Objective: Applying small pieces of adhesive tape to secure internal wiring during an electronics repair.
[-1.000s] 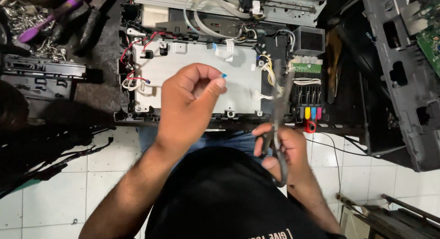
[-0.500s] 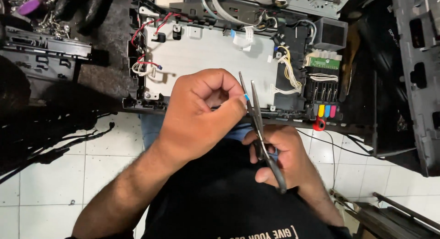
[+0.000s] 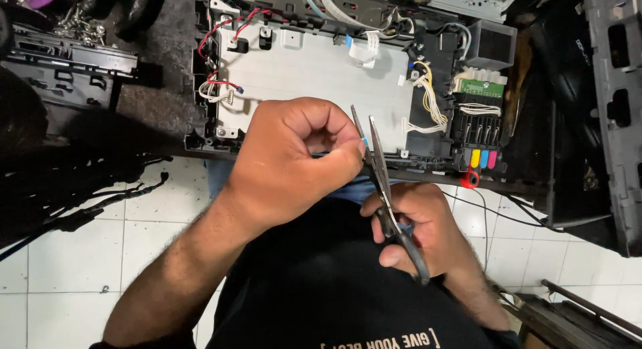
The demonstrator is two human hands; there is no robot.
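Right hand point(image 3: 418, 222): grips the scissors' dark handles, fingers closed round them.
Scissors point(image 3: 374, 162): blades narrowly parted, long axis pointing up and away.
Left hand point(image 3: 294, 162): pinches something small and blue beside the blades.

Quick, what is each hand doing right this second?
Left hand: closed, pinching a small blue-tipped piece at its fingertips.
Right hand: closed around the scissors, blades slightly apart.

There is 1 camera, worn on the person's head. It looks straight down, past the black shirt, at the left hand point(image 3: 294, 165) and right hand point(image 3: 418, 225), which are very near (they fill the middle). Farther off it sees the open printer point(image 3: 314, 75) and the white tile floor point(image 3: 73, 255).
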